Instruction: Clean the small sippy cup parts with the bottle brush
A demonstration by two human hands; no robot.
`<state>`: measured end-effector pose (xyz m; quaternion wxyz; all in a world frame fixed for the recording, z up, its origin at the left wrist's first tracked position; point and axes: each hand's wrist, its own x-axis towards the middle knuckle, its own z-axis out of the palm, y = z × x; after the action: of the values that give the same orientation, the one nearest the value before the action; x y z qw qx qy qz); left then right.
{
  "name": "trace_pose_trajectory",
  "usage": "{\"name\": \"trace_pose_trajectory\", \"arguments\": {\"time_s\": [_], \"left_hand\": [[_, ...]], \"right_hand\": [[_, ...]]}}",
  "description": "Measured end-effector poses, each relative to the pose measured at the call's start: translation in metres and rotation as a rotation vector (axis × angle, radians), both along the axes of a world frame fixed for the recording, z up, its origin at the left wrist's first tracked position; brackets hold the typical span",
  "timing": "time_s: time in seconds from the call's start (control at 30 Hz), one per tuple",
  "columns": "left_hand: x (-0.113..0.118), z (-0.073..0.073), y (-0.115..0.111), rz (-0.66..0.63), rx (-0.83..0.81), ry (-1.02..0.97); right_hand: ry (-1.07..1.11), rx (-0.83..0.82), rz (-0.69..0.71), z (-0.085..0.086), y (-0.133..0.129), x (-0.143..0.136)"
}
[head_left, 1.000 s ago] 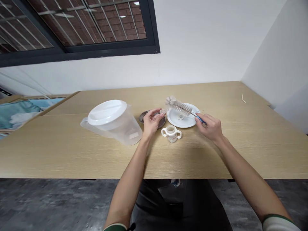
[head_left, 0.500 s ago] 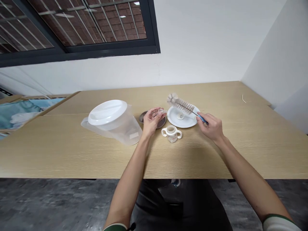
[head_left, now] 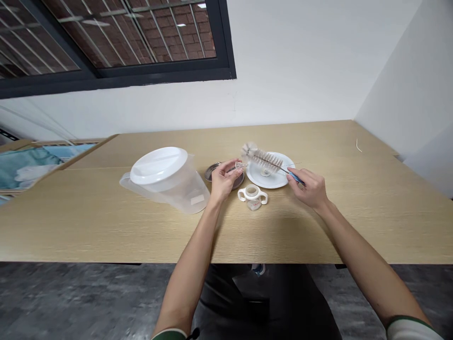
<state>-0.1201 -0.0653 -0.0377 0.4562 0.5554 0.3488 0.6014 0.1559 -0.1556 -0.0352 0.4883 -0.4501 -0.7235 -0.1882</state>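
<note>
At frame centre, the left hand [head_left: 222, 178] pinches a small clear teat [head_left: 239, 165] while the right hand [head_left: 307, 187] grips a bottle brush [head_left: 264, 158], bristle tip meeting it above the white plate [head_left: 274, 179].

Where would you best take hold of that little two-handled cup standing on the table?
Probably by its two side loops, coming from above. The two-handled cup stands upright on the table with a loop sticking out left and right, so fingers can hook one or pinch both. The open top faces up, and the plate and the left hand crowd its far side, so the near side is freest.
</note>
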Motion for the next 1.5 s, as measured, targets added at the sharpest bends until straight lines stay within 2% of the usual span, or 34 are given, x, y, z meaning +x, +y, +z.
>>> {"name": "trace_pose_trajectory", "arguments": {"time_s": [0.3, 0.53, 0.87, 1.0, 1.13, 1.23, 1.4, 1.5], "left_hand": [[0.0003, 0.0001, -0.0009, 0.0, -0.039, -0.036], [-0.0002, 0.0028, -0.0005, 0.073, -0.045, -0.078], [0.0002, 0.0046, -0.003, 0.072, -0.121, -0.075], [-0.0002, 0.0052, -0.0038, 0.054, -0.142, -0.077], [-0.0024, 0.0035, -0.0006, 0.032, -0.184, -0.132], [-0.0026, 0.0013, 0.0015, 0.017, -0.175, -0.146], [0.0003, -0.0013, 0.0005, -0.022, -0.097, -0.099], [0.0007, -0.0025, 0.0, -0.047, -0.119, -0.074]], "right_hand": [[-0.021, -0.05, 0.035, -0.003, -0.0004, -0.0011], [-0.042, -0.058, -0.026, -0.0011, 0.0009, 0.0033], [0.031, -0.019, -0.083, 0.0004, 0.0001, 0.0002], [-0.018, -0.048, -0.041, -0.0015, 0.0, -0.001], [-0.069, -0.047, -0.111, -0.0045, 0.0027, 0.0016], [-0.027, -0.032, -0.137, -0.0049, 0.0043, 0.0036], [0.046, -0.047, -0.094, -0.0026, 0.0027, 0.0012], [0.038, -0.048, -0.06, -0.0023, 0.0014, -0.0012]]}}
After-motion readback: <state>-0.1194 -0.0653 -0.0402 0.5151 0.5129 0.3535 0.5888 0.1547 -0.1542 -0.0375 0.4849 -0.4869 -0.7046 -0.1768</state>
